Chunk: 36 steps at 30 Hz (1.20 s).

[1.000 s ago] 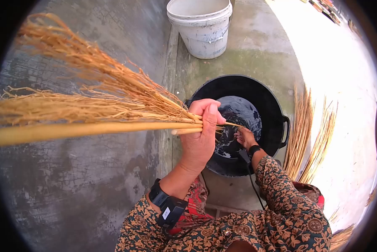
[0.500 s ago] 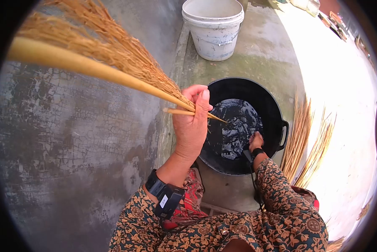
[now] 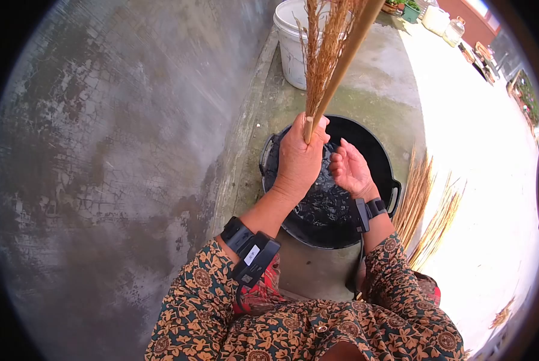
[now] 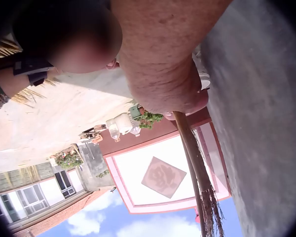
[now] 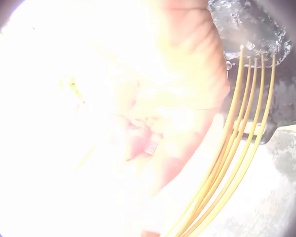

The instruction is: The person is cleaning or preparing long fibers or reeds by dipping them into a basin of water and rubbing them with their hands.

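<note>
The left hand (image 3: 301, 157) grips several tan stalks (image 3: 339, 66) with frayed, bushy tops, held up over the black tub (image 3: 379, 138) in the head view. In the left wrist view the stalks (image 4: 190, 153) stick out from the fist (image 4: 163, 89). Beside it, the right hand (image 3: 352, 170) is raised above the tub, palm up, fingers slightly bent and holding nothing. Dark water (image 3: 323, 204) ripples in the tub. The right wrist view is overexposed around the right hand (image 5: 187, 98); thin yellow stalks (image 5: 227, 148) run past it toward the water.
A white bucket (image 3: 290, 57) stands behind the tub. Bundles of dry stalks (image 3: 415, 198) lie at the right. A grey cracked wall (image 3: 113, 150) rises on the left. Jars (image 3: 454, 31) and plant pots (image 3: 410, 12) are at the back.
The stalks in the left hand have swung from pointing left to pointing up and away. The right hand has risen from the water and turned its palm up.
</note>
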Tool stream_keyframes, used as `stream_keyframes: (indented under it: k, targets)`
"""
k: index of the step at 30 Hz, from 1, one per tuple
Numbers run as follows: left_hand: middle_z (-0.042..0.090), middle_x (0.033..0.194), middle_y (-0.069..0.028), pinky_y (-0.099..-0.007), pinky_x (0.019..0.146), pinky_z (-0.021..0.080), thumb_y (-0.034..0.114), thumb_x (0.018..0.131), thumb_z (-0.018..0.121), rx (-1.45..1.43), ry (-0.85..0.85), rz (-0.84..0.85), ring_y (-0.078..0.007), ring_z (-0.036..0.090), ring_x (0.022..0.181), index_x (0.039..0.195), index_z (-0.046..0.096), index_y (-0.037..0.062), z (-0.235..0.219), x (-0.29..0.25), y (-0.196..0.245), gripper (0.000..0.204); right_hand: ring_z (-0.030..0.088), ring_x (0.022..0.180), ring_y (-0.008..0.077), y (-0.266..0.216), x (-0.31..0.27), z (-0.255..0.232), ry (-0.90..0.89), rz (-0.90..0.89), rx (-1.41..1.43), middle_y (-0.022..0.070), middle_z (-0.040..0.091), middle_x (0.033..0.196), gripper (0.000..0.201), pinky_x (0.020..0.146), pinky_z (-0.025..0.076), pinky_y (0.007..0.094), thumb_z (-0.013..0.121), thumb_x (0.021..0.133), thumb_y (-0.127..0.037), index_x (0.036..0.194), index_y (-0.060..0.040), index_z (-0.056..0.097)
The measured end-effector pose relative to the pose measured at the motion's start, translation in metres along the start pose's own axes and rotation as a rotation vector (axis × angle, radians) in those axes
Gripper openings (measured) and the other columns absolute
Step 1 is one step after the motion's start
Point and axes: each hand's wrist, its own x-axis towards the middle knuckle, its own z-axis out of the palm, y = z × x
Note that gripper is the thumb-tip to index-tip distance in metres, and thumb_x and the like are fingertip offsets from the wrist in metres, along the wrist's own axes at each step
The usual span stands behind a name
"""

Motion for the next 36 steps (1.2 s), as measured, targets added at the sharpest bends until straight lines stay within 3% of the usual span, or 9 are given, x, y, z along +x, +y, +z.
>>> stream_keyframes:
  k: [5, 9, 10, 14, 17, 21, 26, 29, 36]
  targets:
    - [0.063, 0.076, -0.0133, -0.0342, 0.066, 0.049, 0.021, 0.091, 0.053, -0.144, 0.058, 0.027, -0.0255, 0.063, 0.071, 0.092, 0.054, 0.0011, 0.0, 0.006, 0.015, 0.02, 0.067, 0.077, 0.0201, -0.012, -0.01, 0.213, 0.163, -0.152, -1.031, 0.0128, 0.066, 0.085, 0.025, 0.07, 0.057, 0.0307, 0.051, 0.093, -0.018, 0.089, 0.0041, 0.062]
    - [0.063, 0.073, -0.0152, -0.0357, 0.058, 0.05, 0.014, 0.085, 0.058, -0.277, 0.07, 0.28, -0.0316, 0.063, 0.066, 0.093, 0.055, 0.0032, 0.025, 0.019, -0.004, 0.014, 0.065, 0.074, 0.0146, -0.004, -0.011, 0.28, 0.368, -0.146, -1.661, 0.0079, 0.065, 0.082, 0.023, 0.073, 0.054, 0.0275, 0.052, 0.09, -0.017, 0.089, 0.0047, 0.062]
    - [0.063, 0.08, -0.0042, -0.0258, 0.063, 0.051, 0.02, 0.089, 0.06, -0.075, 0.05, 0.166, -0.0126, 0.06, 0.072, 0.106, 0.057, 0.0026, 0.024, 0.017, -0.001, 0.024, 0.064, 0.076, 0.0147, -0.006, -0.014, 0.279, 0.381, -0.171, -1.69, 0.0079, 0.065, 0.084, 0.022, 0.074, 0.053, 0.0277, 0.053, 0.089, -0.016, 0.09, 0.0041, 0.061]
    - [0.062, 0.08, -0.0048, -0.0262, 0.064, 0.051, 0.021, 0.09, 0.057, 0.029, 0.013, 0.12, -0.0127, 0.061, 0.072, 0.109, 0.053, 0.0035, 0.036, 0.009, 0.001, 0.026, 0.063, 0.088, 0.0159, 0.002, -0.032, 0.247, 0.326, -0.42, -1.844, 0.0085, 0.063, 0.095, 0.023, 0.08, 0.051, 0.0294, 0.058, 0.086, -0.016, 0.101, 0.0015, 0.055]
    - [0.064, 0.081, -0.0111, -0.0398, 0.064, 0.05, 0.027, 0.086, 0.058, -0.006, 0.129, 0.314, -0.0325, 0.064, 0.076, 0.101, 0.047, 0.0084, 0.048, -0.005, 0.003, 0.026, 0.061, 0.095, 0.0231, 0.02, -0.04, 0.225, 0.32, -0.6, -1.863, 0.0125, 0.061, 0.103, 0.046, 0.083, 0.049, 0.0339, 0.064, 0.081, -0.014, 0.12, -0.004, 0.043]
    - [0.062, 0.094, -0.0127, -0.041, 0.071, 0.05, 0.03, 0.086, 0.059, -0.201, -0.034, 0.166, -0.0341, 0.062, 0.089, 0.105, 0.043, 0.0081, 0.066, -0.014, -0.008, 0.033, 0.063, 0.087, 0.0309, 0.042, -0.038, 0.21, 0.608, -0.89, -1.934, 0.0181, 0.062, 0.093, 0.047, 0.078, 0.048, 0.0375, 0.063, 0.083, -0.016, 0.124, -0.0073, 0.042]
    - [0.062, 0.1, -0.0163, -0.0394, 0.075, 0.05, 0.025, 0.086, 0.062, 0.139, -0.199, 0.214, -0.0338, 0.062, 0.09, 0.105, 0.049, 0.004, 0.044, -0.016, 0.007, 0.03, 0.062, 0.083, 0.0153, 0.017, -0.049, 0.198, 0.355, -0.771, -1.432, 0.0084, 0.065, 0.094, 0.03, 0.072, 0.05, 0.0285, 0.056, 0.091, -0.016, 0.118, -0.0051, 0.048]
    - [0.064, 0.095, -0.0169, -0.0367, 0.072, 0.05, 0.026, 0.088, 0.06, -0.283, -0.421, 0.093, -0.0319, 0.063, 0.086, 0.104, 0.054, 0.0022, 0.048, -0.011, -0.016, 0.029, 0.058, 0.082, 0.0093, 0.017, -0.057, 0.205, 0.229, -0.69, -1.37, 0.0053, 0.064, 0.098, 0.031, 0.071, 0.049, 0.0239, 0.058, 0.091, -0.017, 0.118, -0.0048, 0.048]
    - [0.064, 0.072, -0.013, -0.0368, 0.063, 0.05, 0.033, 0.089, 0.056, 0.188, -0.351, 0.191, -0.0293, 0.065, 0.072, 0.108, 0.056, 0.0074, 0.043, -0.023, -0.005, 0.031, 0.052, 0.088, 0.0075, 0.027, -0.054, 0.194, 0.34, -0.736, -1.349, -0.0004, 0.053, 0.092, 0.033, 0.078, 0.044, 0.0222, 0.058, 0.091, -0.022, 0.118, -0.0054, 0.047]
